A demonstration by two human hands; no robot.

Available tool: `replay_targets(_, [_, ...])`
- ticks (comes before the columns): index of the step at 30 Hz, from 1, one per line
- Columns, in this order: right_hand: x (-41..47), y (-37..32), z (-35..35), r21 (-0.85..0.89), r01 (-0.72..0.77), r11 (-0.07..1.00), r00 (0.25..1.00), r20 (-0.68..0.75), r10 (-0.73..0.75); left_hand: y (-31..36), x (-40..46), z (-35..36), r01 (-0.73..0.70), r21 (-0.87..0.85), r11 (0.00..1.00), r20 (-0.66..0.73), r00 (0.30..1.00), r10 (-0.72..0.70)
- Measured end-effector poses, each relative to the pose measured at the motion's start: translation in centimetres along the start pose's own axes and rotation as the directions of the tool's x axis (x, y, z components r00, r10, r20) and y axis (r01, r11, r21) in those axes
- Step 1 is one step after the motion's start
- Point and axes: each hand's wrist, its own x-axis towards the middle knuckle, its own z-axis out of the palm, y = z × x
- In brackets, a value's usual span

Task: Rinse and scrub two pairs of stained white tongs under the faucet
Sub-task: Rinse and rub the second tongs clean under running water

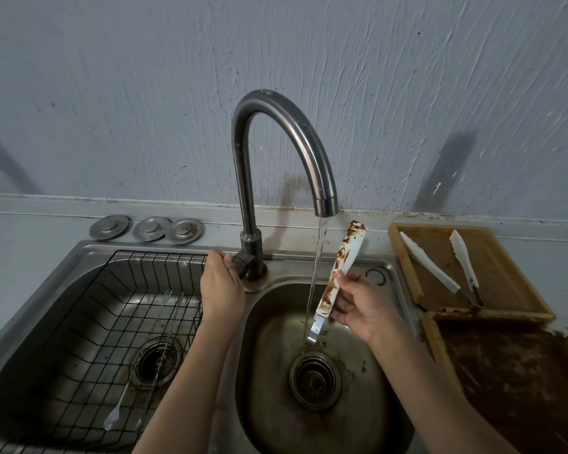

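Note:
My right hand (pixel 362 304) grips a pair of white tongs (pixel 341 267) smeared with brown stains, tilted up to the right over the right sink basin (pixel 269 388). Water runs from the curved faucet (pixel 276 126) just left of the tongs, past their metal end. My left hand (pixel 222 286) holds the faucet's handle at its base. A second pair of white tongs (pixel 439 268) lies spread on a wooden tray (pixel 518 270) at the right.
The left basin holds a black wire rack (pixel 89 322) with long metal spoons (pixel 145 371) in it. Three metal sink stoppers (pixel 148 228) lie behind it. A second wooden tray (pixel 521 388), dirty with brown residue, sits at the lower right. A wall stands close behind.

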Motion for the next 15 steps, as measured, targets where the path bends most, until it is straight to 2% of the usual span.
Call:
replay_targets(5, [-0.1,-0.1,0.1,0.008,0.001,1.0,1.0,-0.006,-0.001,-0.1,0.1,0.1,0.001,-0.001,1.0,0.003,1.0,-0.001])
replay_targets(10, [-0.2,-0.2,0.4,0.008,0.02,1.0,1.0,-0.005,-0.02,0.3,-1.2,-0.2,0.038,-0.084,0.996,0.095,0.995,-0.03])
replay_targets(13, [-0.2,0.0,0.3,-0.01,0.056,0.998,0.998,-0.004,-0.056,1.5,-4.2,-0.5,-0.011,-0.135,0.991,-0.075,0.997,0.001])
replay_targets(15, [0.0,0.3,0.3,-0.017,0.069,0.997,0.998,-0.002,-0.069,2.0,-6.3,-0.5,-0.133,-0.109,0.985,-0.119,0.986,0.12])
